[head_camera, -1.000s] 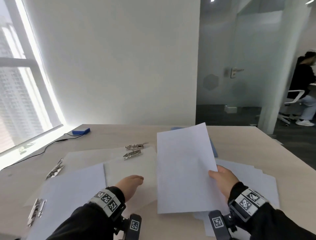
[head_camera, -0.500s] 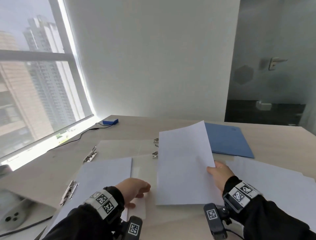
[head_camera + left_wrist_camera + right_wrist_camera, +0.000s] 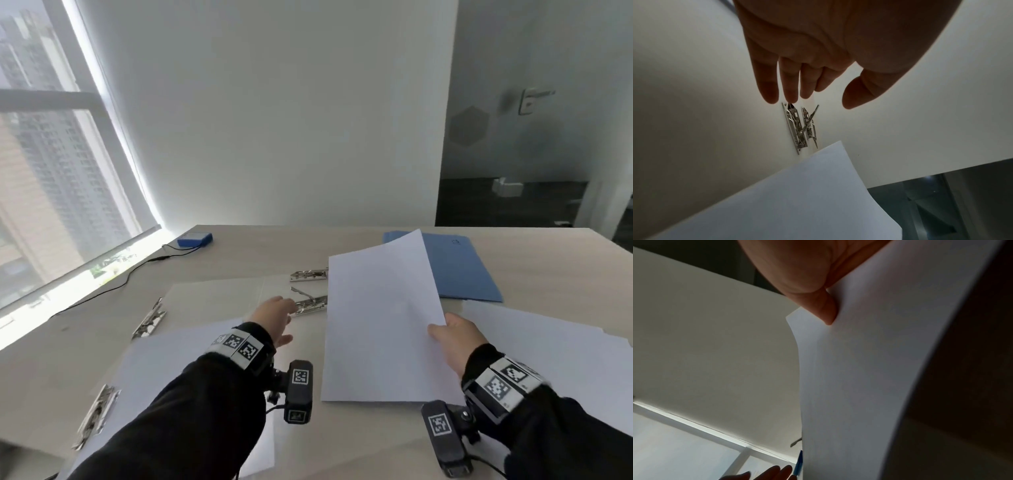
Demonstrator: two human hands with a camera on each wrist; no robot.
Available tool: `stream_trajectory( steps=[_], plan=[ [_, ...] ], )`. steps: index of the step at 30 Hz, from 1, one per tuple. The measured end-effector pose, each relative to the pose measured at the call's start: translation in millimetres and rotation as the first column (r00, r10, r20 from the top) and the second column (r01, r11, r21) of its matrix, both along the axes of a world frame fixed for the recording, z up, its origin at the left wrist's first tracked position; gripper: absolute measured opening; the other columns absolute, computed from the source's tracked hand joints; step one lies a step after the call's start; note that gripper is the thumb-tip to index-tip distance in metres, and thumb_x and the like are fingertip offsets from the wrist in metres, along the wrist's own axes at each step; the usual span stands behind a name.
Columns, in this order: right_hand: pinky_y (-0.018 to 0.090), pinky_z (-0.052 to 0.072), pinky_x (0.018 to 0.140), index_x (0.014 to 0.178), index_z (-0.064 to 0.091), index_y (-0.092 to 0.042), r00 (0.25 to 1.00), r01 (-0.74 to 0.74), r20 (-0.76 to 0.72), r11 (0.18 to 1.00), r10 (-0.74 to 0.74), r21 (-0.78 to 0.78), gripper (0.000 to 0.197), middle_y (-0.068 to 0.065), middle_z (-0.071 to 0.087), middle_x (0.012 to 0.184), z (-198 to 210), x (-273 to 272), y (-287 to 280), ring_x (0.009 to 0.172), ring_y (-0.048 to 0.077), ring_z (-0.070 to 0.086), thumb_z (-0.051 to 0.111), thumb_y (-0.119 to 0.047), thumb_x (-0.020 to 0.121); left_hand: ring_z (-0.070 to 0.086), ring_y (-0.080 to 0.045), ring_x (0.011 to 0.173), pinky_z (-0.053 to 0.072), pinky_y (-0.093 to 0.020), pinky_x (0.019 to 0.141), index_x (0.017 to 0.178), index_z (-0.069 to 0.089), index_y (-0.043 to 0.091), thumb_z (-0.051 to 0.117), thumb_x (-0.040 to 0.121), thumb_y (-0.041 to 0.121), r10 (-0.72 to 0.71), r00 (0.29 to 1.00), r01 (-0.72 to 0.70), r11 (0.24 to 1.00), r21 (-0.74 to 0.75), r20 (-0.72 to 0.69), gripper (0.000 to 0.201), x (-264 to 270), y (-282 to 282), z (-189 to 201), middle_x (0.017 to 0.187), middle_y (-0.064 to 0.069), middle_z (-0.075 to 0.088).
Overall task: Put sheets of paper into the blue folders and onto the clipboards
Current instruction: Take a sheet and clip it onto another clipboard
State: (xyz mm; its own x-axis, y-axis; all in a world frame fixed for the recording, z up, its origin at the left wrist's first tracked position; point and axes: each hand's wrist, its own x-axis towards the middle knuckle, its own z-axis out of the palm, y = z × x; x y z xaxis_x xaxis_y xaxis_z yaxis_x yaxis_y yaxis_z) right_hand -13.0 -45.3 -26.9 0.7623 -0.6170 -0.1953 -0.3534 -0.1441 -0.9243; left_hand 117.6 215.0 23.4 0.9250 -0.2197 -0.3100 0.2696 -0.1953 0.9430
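My right hand (image 3: 448,334) pinches a white sheet of paper (image 3: 378,325) by its right edge and holds it above the table; the thumb (image 3: 825,311) lies on the sheet (image 3: 859,386). My left hand (image 3: 274,313) reaches forward with straight fingers (image 3: 789,87) toward the metal clip (image 3: 310,304) of a clear clipboard (image 3: 219,298); the same clip (image 3: 795,126) has its lever raised. A second clip (image 3: 308,275) lies just behind. Blue folders (image 3: 459,270) lie at the back right. A clipboard at the near left carries a sheet (image 3: 164,363).
Loose white sheets (image 3: 541,339) are spread at the right. Two more clipboard clips (image 3: 149,318) (image 3: 97,413) sit at the left. A blue box (image 3: 194,238) with a black cable (image 3: 113,291) lies by the window. The table's right edge (image 3: 616,245) is near.
My left hand has moved forward from the near clipboard to the lever clip. The head view has swung slightly right. The right hand still holds the sheet.
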Motion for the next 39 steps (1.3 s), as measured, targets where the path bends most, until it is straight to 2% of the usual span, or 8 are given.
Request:
stream_trajectory(
  steps=[5, 8, 12, 17, 24, 31, 35, 39],
  plan=[
    [0.036, 0.048, 0.077, 0.092, 0.068, -0.009, 0.998, 0.040, 0.055, 0.999, -0.042, 0.031, 0.018, 0.024, 0.070, 0.106, 5.2, -8.2, -21.7, 0.082, 0.029, 0.060, 0.051, -0.009, 0.087, 0.049, -0.022, 0.082, 0.045, -0.042, 0.077, 0.084, 0.052, 0.016, 0.053, 0.083, 0.011, 0.042, 0.999, -0.042, 0.999, -0.006, -0.013, 0.006, 30.0, -34.1, 1.9, 0.100, -0.008, 0.049],
    [0.045, 0.052, 0.087, 0.083, 0.068, -0.018, 0.995, 0.076, 0.070, 0.996, -0.078, 0.036, 0.021, 0.021, 0.071, 0.104, 5.7, -18.1, -35.9, 0.089, 0.035, 0.066, 0.050, -0.009, 0.087, 0.048, -0.024, 0.097, 0.043, -0.031, 0.067, 0.100, 0.054, 0.015, 0.053, 0.084, 0.015, -0.014, 1.000, 0.014, 1.000, -0.011, 0.005, 0.016, 39.5, -56.9, -1.3, 0.112, -0.009, 0.049],
    [0.049, 0.050, 0.092, 0.083, 0.068, -0.024, 0.991, 0.113, 0.066, 0.992, -0.117, 0.060, 0.024, 0.017, 0.071, 0.104, 7.1, -33.4, -48.2, 0.102, 0.043, 0.063, 0.050, -0.009, 0.088, 0.053, -0.020, 0.098, 0.041, -0.033, 0.079, 0.101, 0.063, 0.023, 0.051, 0.090, 0.026, -0.119, 0.992, 0.118, 0.992, 0.042, 0.028, 0.017, 37.9, -81.7, -2.8, 0.109, 0.000, 0.062],
    [0.055, 0.050, 0.093, 0.085, 0.070, -0.025, 0.991, 0.105, 0.072, 0.990, -0.112, 0.094, 0.025, 0.017, 0.073, 0.102, 7.8, -48.4, -50.5, 0.100, 0.043, 0.065, 0.051, -0.009, 0.087, 0.064, -0.021, 0.108, 0.048, -0.039, 0.086, 0.108, 0.067, 0.019, 0.047, 0.092, 0.017, -0.106, 0.987, 0.105, 0.994, 0.013, 0.118, 0.026, 12.5, -69.1, -6.6, 0.114, 0.000, 0.071],
    [0.044, 0.052, 0.094, 0.098, 0.069, -0.017, 0.995, -0.084, 0.070, 0.983, 0.074, 0.165, 0.023, 0.013, 0.073, 0.107, 8.3, -50.0, -18.7, 0.102, 0.035, 0.067, 0.051, -0.004, 0.092, 0.069, -0.025, 0.082, 0.052, -0.036, 0.073, 0.101, 0.070, 0.011, 0.054, 0.092, 0.038, -0.184, 0.977, 0.176, 0.982, -0.073, -0.108, 0.032, -33.9, -30.8, -22.0, 0.096, -0.005, 0.076],
    [0.051, 0.052, 0.094, 0.099, 0.070, -0.007, 0.973, -0.230, 0.060, 0.943, 0.222, 0.242, 0.020, 0.021, 0.073, 0.104, 7.3, -39.0, 22.9, 0.101, 0.040, 0.068, 0.052, -0.002, 0.091, 0.071, -0.031, 0.074, 0.058, -0.038, 0.063, 0.105, 0.065, 0.003, 0.062, 0.090, 0.009, 0.009, 0.996, -0.014, 0.998, -0.064, -0.084, 0.017, -44.7, 14.3, -32.3, 0.089, -0.017, 0.073],
    [0.037, 0.054, 0.080, 0.096, 0.070, -0.003, 0.964, -0.264, 0.034, 0.950, 0.262, 0.169, 0.025, 0.020, 0.072, 0.096, 10.8, -37.5, 31.3, 0.083, 0.030, 0.067, 0.049, 0.006, 0.087, 0.068, -0.030, 0.067, 0.055, -0.037, 0.066, 0.103, 0.064, 0.003, 0.063, 0.087, 0.008, 0.048, 0.989, -0.050, 0.999, -0.009, -0.141, 0.016, -42.1, 43.9, -44.0, 0.082, -0.016, 0.070],
    [0.032, 0.052, 0.074, 0.085, 0.071, -0.004, 0.949, -0.310, -0.019, 0.943, 0.314, 0.118, 0.024, 0.018, 0.070, 0.085, 7.9, -31.6, 37.2, 0.076, 0.025, 0.062, 0.051, 0.009, 0.083, 0.065, -0.025, 0.049, 0.047, -0.024, 0.043, 0.097, 0.062, 0.003, 0.062, 0.087, 0.006, 0.075, 0.983, -0.069, 0.997, 0.041, -0.167, 0.010, -45.0, 60.2, -55.1, 0.075, -0.014, 0.068]
  ],
)
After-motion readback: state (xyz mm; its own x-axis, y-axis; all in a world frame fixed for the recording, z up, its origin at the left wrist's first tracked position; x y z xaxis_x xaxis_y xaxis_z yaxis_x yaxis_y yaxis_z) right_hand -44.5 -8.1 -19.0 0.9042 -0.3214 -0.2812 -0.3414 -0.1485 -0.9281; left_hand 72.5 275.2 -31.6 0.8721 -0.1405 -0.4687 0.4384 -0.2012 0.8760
